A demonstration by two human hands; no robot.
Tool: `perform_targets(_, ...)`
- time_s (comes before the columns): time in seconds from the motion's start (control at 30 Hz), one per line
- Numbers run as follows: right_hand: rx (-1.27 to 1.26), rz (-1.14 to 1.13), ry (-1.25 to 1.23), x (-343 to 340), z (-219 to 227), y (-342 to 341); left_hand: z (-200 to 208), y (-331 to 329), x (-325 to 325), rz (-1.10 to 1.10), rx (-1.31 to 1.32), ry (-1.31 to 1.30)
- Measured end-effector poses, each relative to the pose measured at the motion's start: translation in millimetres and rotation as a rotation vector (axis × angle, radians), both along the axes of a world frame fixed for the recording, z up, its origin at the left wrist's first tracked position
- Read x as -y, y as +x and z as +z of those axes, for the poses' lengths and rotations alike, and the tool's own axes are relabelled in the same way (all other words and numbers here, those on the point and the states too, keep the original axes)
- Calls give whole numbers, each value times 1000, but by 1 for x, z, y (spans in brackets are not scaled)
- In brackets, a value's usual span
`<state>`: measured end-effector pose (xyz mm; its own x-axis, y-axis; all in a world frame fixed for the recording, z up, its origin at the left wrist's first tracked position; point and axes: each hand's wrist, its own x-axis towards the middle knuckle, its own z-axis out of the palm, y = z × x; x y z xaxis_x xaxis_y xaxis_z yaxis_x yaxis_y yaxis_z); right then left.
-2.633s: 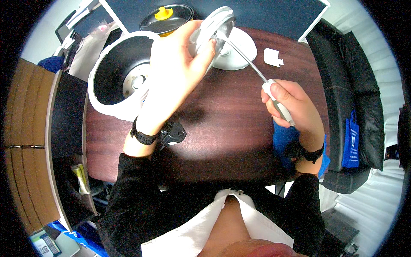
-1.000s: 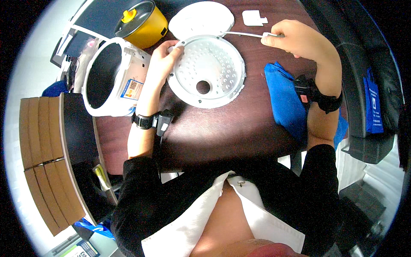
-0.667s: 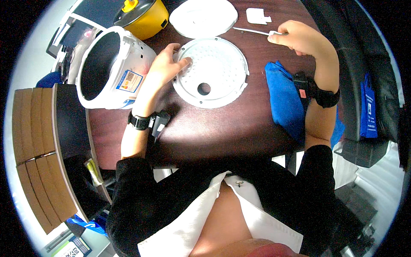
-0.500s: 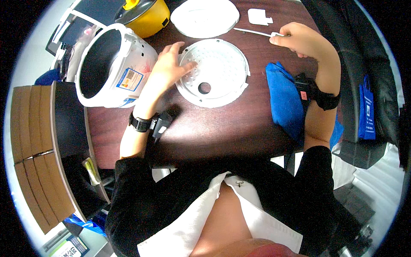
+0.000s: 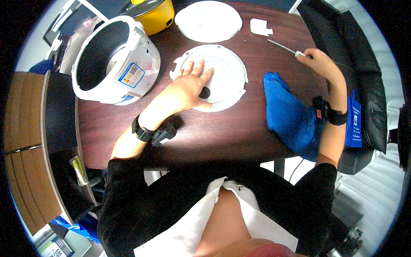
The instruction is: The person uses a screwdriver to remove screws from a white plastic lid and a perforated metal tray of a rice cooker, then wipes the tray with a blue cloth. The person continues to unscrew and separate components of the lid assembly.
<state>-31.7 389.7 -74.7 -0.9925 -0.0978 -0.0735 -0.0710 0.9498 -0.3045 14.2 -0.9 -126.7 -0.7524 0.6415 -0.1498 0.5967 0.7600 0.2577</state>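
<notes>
Left fingers [image 5: 207,75]: spread wide and laid over the white disc [image 5: 227,77], with nothing pinched; the disc seems to be steadied by the flat palm.
White disc: laid flat on the desk [image 5: 231,137] beneath the left fingers; its dark hole [image 5: 205,93] is left uncovered between index finger and thumb.
Right fingers [image 5: 316,53]: curled around the handle of a screwdriver [image 5: 282,46], probably so that its shaft is left free.
Screwdriver tip: pointed away from the right fingers, toward their left; whether the desk is touched cannot be told.
White housing [image 5: 143,70]: stood to the left of the left fingers, apparently set aside so that working room is left.
Oval white cover [image 5: 209,21]: placed beyond the left fingers, apart from the disc.
Small white plate [image 5: 260,26]: laid beyond the screwdriver tip, perhaps kept within reach.
Blue cloth [image 5: 291,115]: bunched nearer the body than the right fingers, partly overlapped by the forearm.
</notes>
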Motion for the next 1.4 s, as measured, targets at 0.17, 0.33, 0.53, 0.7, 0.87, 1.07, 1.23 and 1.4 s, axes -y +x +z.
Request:
perform_targets(0.17, 337, -221, -164, -11, -17, 5, 17, 29, 4, 19, 4, -111)
perform_targets(0.33, 62, 53, 30, -36, -56, -3, 29, 32, 25, -36, 41, -68)
perform_targets(0.53, -58, 124, 38, -28, -63, 13, 8, 13, 44, -87, 19, 29)
perform_targets(0.7, -103, 192, 15, 25, -26, 76, 1, 14, 49, -53, 13, 30)
perform_targets(0.87, -112, 317, 94, 63, -51, 136, -2, 15, 50, -28, -25, 16)
perform_targets(1.07, -23, 293, -147, 69, -48, 122, -3, 13, 49, -41, -40, -23)
perform_targets(1.23, -208, 524, -256, 160, -11, 94, -10, 15, 55, -46, -80, -6)
perform_targets(1.4, -296, 873, -81, 223, -45, 84, -12, 12, 55, -84, -64, -47)
